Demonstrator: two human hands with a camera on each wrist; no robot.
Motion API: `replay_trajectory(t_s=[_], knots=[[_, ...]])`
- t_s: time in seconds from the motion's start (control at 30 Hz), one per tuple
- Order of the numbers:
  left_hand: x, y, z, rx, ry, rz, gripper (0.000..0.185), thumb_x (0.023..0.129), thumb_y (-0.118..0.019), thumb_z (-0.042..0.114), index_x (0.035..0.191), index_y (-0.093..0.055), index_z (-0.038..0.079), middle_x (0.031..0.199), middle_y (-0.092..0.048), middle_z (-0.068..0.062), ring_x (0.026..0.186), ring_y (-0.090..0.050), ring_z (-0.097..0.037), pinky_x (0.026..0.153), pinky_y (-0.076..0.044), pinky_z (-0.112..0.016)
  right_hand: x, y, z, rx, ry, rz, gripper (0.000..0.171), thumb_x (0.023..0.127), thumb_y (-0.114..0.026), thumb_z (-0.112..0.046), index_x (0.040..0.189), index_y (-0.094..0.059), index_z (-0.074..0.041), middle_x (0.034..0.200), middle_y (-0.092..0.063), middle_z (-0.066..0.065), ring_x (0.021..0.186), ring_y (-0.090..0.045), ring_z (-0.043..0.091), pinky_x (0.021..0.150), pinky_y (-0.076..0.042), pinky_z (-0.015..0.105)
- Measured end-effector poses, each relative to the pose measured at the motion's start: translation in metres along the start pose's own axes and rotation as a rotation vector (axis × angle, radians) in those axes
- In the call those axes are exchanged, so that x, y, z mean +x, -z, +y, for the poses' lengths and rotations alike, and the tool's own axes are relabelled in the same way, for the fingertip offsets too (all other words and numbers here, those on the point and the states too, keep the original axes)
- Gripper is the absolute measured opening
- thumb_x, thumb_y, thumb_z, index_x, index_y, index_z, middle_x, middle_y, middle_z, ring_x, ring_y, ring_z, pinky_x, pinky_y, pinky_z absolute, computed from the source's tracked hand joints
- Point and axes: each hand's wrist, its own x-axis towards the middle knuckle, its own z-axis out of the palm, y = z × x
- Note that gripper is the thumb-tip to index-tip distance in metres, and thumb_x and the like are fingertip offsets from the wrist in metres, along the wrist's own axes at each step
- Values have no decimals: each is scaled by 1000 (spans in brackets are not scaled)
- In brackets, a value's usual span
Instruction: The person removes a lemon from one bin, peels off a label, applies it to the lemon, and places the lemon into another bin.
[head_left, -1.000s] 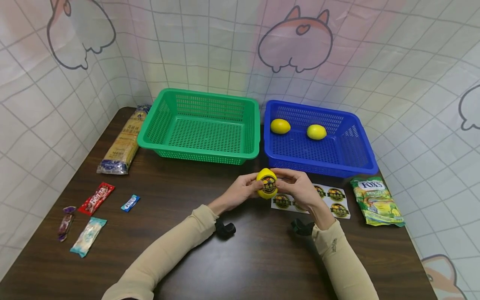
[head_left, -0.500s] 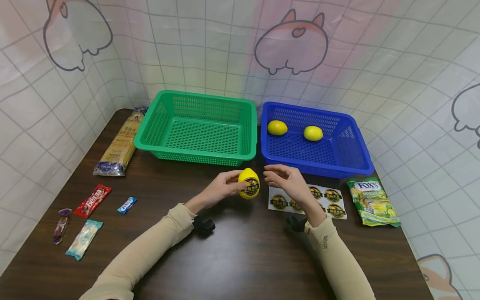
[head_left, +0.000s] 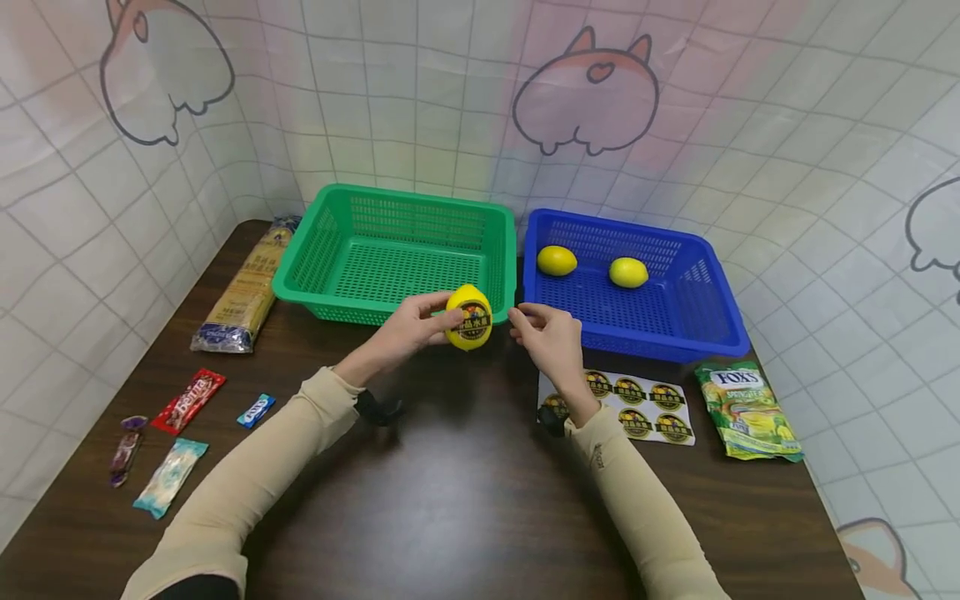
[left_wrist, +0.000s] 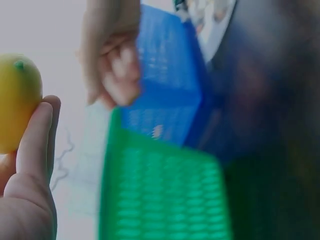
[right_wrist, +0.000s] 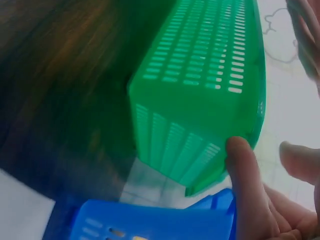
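In the head view my left hand (head_left: pixel 405 332) grips a yellow lemon (head_left: pixel 463 340), thumb over its front, in front of the green basket (head_left: pixel 352 310). A round black-and-gold sticker (head_left: pixel 473 320) faces me on the lemon's side. From the left wrist, the same lemon (left_wrist: pixel 17 107) appears at the left edge with my fingers (left_wrist: pixel 36 137) along it. My right hand (head_left: pixel 553 340) hangs at the green basket's front right corner, fingers loosely bent. In the right wrist view its thumb (right_wrist: pixel 300 162) and forefinger (right_wrist: pixel 242 165) stand apart with nothing between them.
Two lemons, one on the left (head_left: pixel 557 261) and one further right (head_left: pixel 628 272), lie in the blue basket (head_left: pixel 645 340). A sticker sheet (head_left: pixel 654 400) and a green FOX'S bag (head_left: pixel 750 412) lie to the right. A pasta pack (head_left: pixel 247 287) and several wrapped snacks (head_left: pixel 189 402) lie left.
My right hand has let go of the lemon. The left hand has carried it left and up toward the green basket, and my right hand has followed to that basket's corner.
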Motion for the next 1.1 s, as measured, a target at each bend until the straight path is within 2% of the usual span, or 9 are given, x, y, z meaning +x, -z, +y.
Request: replay_trajectory(t_s=[0.1, 0.3, 0.4, 0.6, 0.77, 0.93, 1.0, 1.1], knots=[[9, 10, 18, -11, -40, 15, 58, 99, -61, 36, 145, -47, 3, 132, -58, -11, 114, -65, -14, 100, -57, -38, 3, -5, -4, -113, 38, 21, 36, 95, -68, -33, 113, -74, -3, 85, -79, 13, 71, -76, 24, 66, -63, 36], [34, 39, 46, 98, -77, 77, 55, 98, -62, 40, 142, -51, 9, 130, -61, -3, 117, -63, -14, 109, -50, -46, 8, -15, -7, -236, 70, 89, 40, 94, -68, -38, 112, -75, -3, 79, -79, 7, 68, -75, 18, 69, -63, 40], [47, 53, 56, 68, -73, 96, 52, 99, -60, 37, 142, -52, 10, 131, -60, -3, 119, -61, -15, 110, -50, -44, 8, -16, -5, -236, 64, 88, 38, 93, -70, -37, 112, -75, -4, 78, -79, 7, 66, -74, 18, 66, -62, 37], [76, 75, 84, -44, -89, 149, 53, 99, -60, 34, 143, -50, 8, 135, -55, -6, 130, -57, -25, 101, -56, -28, 9, -14, -5, -146, 50, 71, 40, 92, -72, -33, 116, -73, -1, 79, -78, 11, 66, -75, 19, 59, -61, 33], [96, 87, 103, -60, -35, 195, 55, 97, -64, 31, 145, -49, 9, 140, -52, -6, 140, -48, -31, 115, -45, -34, 10, -13, -3, -115, 41, 60, 37, 91, -73, -29, 116, -73, -1, 81, -79, 13, 67, -76, 20, 62, -62, 33], [110, 103, 105, 9, 66, 287, 60, 97, -64, 32, 148, -44, 9, 150, -47, -8, 143, -46, -28, 120, -39, -36, 11, -11, -2, -102, 57, 57, 35, 91, -74, -26, 115, -73, -1, 81, -78, 13, 67, -76, 20, 63, -62, 33], [117, 113, 97, 83, 119, 327, 63, 97, -63, 36, 150, -42, 9, 154, -44, -11, 142, -47, -27, 120, -39, -37, 12, -10, -1, -88, 58, 52, 35, 90, -74, -25, 115, -73, 0, 82, -78, 14, 67, -76, 21, 62, -62, 33], [125, 127, 76, 230, 217, 394, 67, 96, -62, 43, 151, -41, 11, 156, -43, -13, 141, -48, -26, 120, -41, -38, 13, -10, -2, -80, 52, 39, 35, 91, -74, -24, 116, -72, 0, 82, -78, 15, 67, -75, 21, 62, -62, 31]])
